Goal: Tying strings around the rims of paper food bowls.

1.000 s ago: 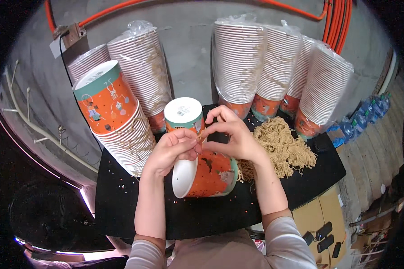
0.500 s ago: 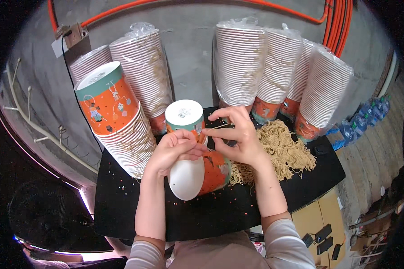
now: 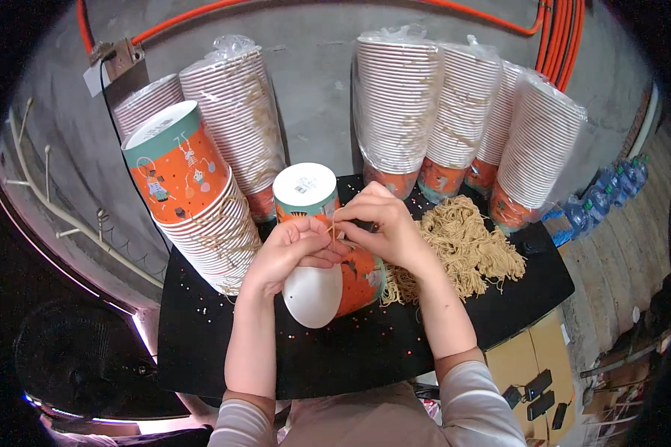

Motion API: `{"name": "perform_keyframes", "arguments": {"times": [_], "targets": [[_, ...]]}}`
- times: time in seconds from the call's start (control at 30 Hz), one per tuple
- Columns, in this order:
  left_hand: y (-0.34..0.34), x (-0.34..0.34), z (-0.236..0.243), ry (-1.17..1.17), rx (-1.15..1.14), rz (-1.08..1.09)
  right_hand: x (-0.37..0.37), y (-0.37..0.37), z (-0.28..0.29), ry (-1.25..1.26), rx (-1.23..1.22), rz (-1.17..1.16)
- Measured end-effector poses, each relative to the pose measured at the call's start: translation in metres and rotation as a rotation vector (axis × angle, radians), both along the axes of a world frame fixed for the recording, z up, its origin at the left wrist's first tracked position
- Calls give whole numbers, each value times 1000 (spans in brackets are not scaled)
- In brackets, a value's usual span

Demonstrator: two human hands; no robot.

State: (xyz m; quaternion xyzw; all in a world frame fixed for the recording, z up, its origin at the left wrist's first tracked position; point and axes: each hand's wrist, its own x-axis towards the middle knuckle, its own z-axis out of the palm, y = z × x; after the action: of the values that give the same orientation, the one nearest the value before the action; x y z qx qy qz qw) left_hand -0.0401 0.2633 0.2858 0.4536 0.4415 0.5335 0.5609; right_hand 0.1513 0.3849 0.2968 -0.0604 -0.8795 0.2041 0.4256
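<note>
Both hands meet over the middle of the black table. My left hand (image 3: 299, 244) pinches a thin tan string (image 3: 333, 226), and my right hand (image 3: 376, 223) pinches the same string close beside it. Just below them a paper cup (image 3: 313, 296) lies on its side, its white opening facing me and its orange printed wall (image 3: 364, 277) to the right. Behind my left hand stands an upturned cup (image 3: 305, 186) with a white base and a green band. A loose heap of tan strings (image 3: 469, 246) lies right of my right hand.
A tall stack of nested orange cups (image 3: 182, 179) leans at the left, strings draped on it. Plastic-wrapped cup stacks (image 3: 399, 104) line the grey wall. Coloured specks dot the black table (image 3: 335, 365). Blue-tinted bottles (image 3: 596, 201) stand on the floor at right.
My right hand's fingers have closed in and come nearer my left hand. The string between them, stretched out before, is now bunched at the fingertips. The lying cup has shifted slightly.
</note>
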Motion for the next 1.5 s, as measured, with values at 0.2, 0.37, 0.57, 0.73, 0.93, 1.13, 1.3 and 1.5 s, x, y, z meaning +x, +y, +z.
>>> {"name": "perform_keyframes", "arguments": {"times": [0.2, 0.37, 0.57, 0.73, 0.93, 1.13, 1.3, 1.5], "targets": [[0, -2, -4, -37, -13, -52, 6, -7, 10, -112, -6, -67], [-1, -5, -4, 91, 102, -33, 1, -10, 7, -81, -13, 9], [-10, 12, 9, 129, 180, 153, 3, -11, 11, -23, -18, 83], [-13, 23, 7, 207, 327, 274, 12, -23, 19, -13, -69, 76], [-10, 13, 3, 54, 252, 142, 21, -28, 25, -33, -66, 39], [-8, 32, 1, 94, 352, 303, 12, -20, 12, 37, 11, 125], [-12, 38, 3, 96, 511, 375, 14, -19, 13, 53, 15, 153], [-11, 38, -3, 421, 666, 395, 22, -13, 14, -7, 49, 140]]}}
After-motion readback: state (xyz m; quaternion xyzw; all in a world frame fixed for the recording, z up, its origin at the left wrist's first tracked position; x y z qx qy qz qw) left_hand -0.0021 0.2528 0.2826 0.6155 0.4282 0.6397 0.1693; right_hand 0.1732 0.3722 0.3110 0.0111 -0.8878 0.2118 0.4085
